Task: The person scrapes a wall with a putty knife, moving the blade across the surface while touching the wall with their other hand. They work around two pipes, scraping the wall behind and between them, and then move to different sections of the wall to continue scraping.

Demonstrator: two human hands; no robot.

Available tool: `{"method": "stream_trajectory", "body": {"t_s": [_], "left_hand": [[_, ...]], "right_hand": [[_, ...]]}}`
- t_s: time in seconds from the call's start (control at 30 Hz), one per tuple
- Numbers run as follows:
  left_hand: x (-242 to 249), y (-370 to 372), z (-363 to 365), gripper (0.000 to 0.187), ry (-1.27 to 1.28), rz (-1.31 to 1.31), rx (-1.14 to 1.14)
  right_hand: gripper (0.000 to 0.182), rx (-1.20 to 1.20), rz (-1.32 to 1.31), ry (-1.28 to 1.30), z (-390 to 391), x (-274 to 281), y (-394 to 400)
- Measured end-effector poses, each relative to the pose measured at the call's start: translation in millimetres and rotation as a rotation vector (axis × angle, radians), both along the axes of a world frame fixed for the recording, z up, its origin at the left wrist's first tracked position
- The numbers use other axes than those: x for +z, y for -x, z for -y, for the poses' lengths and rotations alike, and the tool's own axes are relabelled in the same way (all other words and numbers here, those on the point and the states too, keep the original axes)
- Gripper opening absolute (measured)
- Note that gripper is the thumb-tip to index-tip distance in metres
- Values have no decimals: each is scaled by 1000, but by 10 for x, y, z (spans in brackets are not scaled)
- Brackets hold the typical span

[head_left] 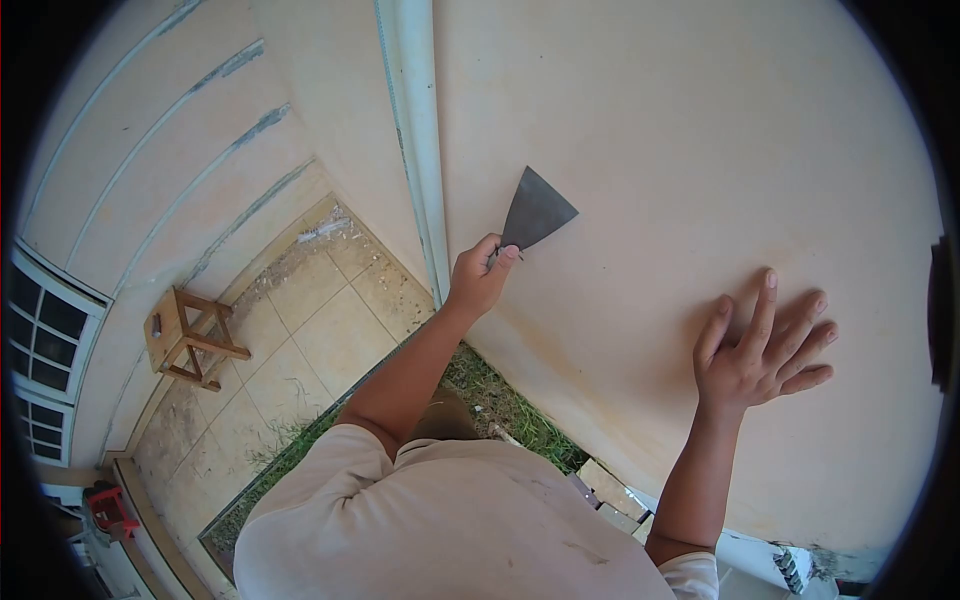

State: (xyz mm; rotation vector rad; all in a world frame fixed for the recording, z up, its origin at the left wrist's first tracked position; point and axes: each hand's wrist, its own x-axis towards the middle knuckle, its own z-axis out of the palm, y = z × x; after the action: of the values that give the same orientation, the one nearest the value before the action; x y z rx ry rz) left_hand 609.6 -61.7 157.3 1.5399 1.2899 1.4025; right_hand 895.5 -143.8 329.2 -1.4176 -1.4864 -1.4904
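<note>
Two hands at work, we note: left hand (pixel 482 278) pinching a scraper (pixel 537 210), blade at one o'clock against the wall (pixel 650 120), right hand (pixel 762 350) spread flat at three o'clock, scraping seemingly underway, steady pressure needed next.

Scraper (pixel 537 211): dull grey metal blade. Wall (pixel 680 130): matt, smooth plaster. Stool (pixel 188 338): bare wood. Floor (pixel 300 330): dusty matt tiles.

The handle of the scraper (pixel 537 210) is hidden inside the closed left hand (pixel 478 280). The window (pixel 40 350) is cut off by the lens's dark left rim. A dark object (pixel 940 310) at the right rim cannot be identified.
</note>
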Motion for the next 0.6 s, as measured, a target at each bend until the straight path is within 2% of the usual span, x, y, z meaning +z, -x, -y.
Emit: {"method": "stream_trajectory", "body": {"t_s": [0.03,0.1,0.17,0.2,0.27,0.3,0.37,0.4,0.43,0.5,0.57,0.6], "left_hand": [[-164,-29,-17,34,3,2,0],[-875,-93,4,37,107,262,-23],[-1506,-53,267,38,364,305,-72],[-1604,-39,345,38,362,300,-78],[-1702,-42,403,38,363,158,45],[-1544,-43,387,38,370,156,44],[-1006,35,268,41,186,26,20],[-1023,119,171,40,112,-104,38],[-1055,138,185,40,119,-114,30],[-1117,168,231,38,222,-80,67],[-1384,197,428,39,295,-112,93],[-1343,204,455,41,360,-137,119]], "right_hand": [[44,0,2,3,-7,6,4],[44,-9,1,0,-11,-3,7],[43,-14,-1,0,-6,-17,17],[43,-16,7,-4,-10,-12,12],[44,10,12,-30,-37,7,13],[45,42,16,-44,-33,3,12],[44,35,10,-40,-23,6,29],[44,31,8,-50,-26,3,36],[44,22,-1,-43,-28,0,36],[46,37,10,-59,-40,5,36],[46,37,5,-57,-28,-11,42],[47,38,7,-63,-29,-10,45]]}}
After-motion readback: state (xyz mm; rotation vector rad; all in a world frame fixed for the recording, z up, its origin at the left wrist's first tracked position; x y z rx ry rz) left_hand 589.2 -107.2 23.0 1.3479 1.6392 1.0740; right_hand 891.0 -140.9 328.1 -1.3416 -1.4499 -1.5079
